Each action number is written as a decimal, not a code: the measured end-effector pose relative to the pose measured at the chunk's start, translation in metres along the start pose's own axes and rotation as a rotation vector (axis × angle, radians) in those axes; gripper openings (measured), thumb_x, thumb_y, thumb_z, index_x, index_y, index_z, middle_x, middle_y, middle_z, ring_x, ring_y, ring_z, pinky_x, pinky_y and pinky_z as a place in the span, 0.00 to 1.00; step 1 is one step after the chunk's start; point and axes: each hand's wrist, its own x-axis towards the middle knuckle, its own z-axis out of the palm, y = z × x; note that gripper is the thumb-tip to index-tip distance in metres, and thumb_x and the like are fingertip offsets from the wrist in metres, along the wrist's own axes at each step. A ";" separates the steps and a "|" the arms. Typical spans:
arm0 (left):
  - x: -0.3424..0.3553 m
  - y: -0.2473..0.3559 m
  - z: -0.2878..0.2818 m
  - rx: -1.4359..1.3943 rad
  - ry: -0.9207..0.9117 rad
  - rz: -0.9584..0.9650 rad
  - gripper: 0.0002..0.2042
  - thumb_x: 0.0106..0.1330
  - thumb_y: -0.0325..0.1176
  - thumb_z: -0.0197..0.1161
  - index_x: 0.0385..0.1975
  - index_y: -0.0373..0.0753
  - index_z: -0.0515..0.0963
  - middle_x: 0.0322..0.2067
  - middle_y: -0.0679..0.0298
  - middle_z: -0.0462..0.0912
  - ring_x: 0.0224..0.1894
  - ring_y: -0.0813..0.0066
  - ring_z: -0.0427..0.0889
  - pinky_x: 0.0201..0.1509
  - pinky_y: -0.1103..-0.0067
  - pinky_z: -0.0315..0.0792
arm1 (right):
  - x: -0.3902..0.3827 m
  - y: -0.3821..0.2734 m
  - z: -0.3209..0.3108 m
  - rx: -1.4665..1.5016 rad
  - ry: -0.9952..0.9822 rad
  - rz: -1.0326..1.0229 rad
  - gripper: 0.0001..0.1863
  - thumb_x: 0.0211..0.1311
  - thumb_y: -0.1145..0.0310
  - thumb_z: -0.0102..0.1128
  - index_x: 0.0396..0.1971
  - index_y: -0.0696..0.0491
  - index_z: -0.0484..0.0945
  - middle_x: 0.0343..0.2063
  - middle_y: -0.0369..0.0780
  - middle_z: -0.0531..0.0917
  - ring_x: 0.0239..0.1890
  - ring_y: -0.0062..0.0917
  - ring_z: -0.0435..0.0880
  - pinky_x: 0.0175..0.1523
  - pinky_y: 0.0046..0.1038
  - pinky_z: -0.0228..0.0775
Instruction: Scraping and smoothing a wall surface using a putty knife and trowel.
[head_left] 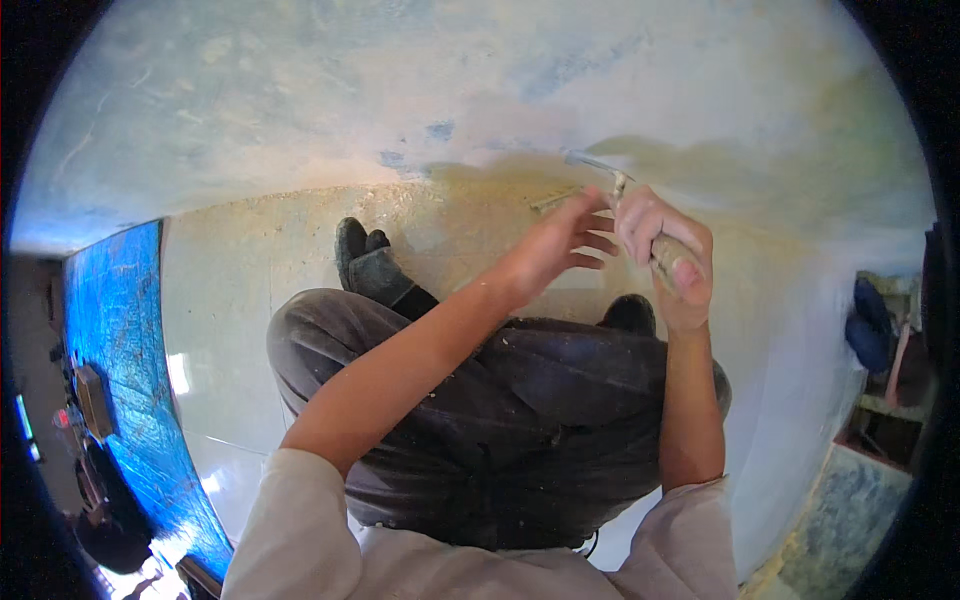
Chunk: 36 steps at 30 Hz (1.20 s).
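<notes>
My right hand (665,235) is wrapped round the pale, crusted handle of a scraper (597,163). Its thin metal blade points up and to the left, at the foot of the patchy wall (480,120); whether it touches the wall I cannot tell. Just left of that fist is my left hand (565,245), fingers apart and holding nothing that I can see. Beyond its fingertips a small, flat, yellowish strip (553,201) shows near the wall's base, partly hidden by the hand.
Crumbs and dust lie on the tiled floor (225,300) along the wall. My crossed legs (480,400) and dark shoe (365,260) are close to it. A blue sheet (120,320) spreads at the left. Shelves with dark items (870,325) stand at the right.
</notes>
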 end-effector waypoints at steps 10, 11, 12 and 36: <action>0.024 -0.022 0.000 -0.415 0.004 0.055 0.27 0.74 0.59 0.44 0.57 0.43 0.70 0.46 0.62 0.78 0.48 0.71 0.77 0.55 0.70 0.68 | 0.014 0.008 0.006 -0.131 -0.033 -0.130 0.30 0.60 0.42 0.49 0.15 0.56 0.68 0.20 0.40 0.71 0.27 0.33 0.69 0.46 0.36 0.63; 0.027 -0.028 -0.003 -0.455 0.074 0.043 0.27 0.73 0.58 0.44 0.58 0.44 0.70 0.46 0.63 0.78 0.48 0.71 0.77 0.55 0.69 0.68 | 0.016 0.022 0.005 -0.114 -0.026 -0.089 0.30 0.60 0.41 0.49 0.15 0.55 0.68 0.19 0.40 0.71 0.27 0.33 0.70 0.47 0.37 0.64; 0.030 -0.034 -0.004 -0.498 0.133 0.030 0.27 0.72 0.58 0.43 0.59 0.44 0.69 0.45 0.63 0.78 0.48 0.70 0.76 0.55 0.69 0.68 | 0.016 0.033 0.002 -0.107 -0.018 -0.047 0.30 0.61 0.41 0.49 0.15 0.55 0.67 0.19 0.40 0.71 0.27 0.33 0.71 0.48 0.37 0.65; 0.027 -0.053 -0.012 -0.595 0.099 0.037 0.19 0.77 0.48 0.39 0.46 0.42 0.74 0.39 0.62 0.79 0.45 0.71 0.79 0.53 0.70 0.74 | 0.006 0.017 0.034 -0.239 -0.061 -0.128 0.39 0.61 0.31 0.47 0.13 0.56 0.65 0.19 0.41 0.72 0.28 0.36 0.70 0.43 0.39 0.68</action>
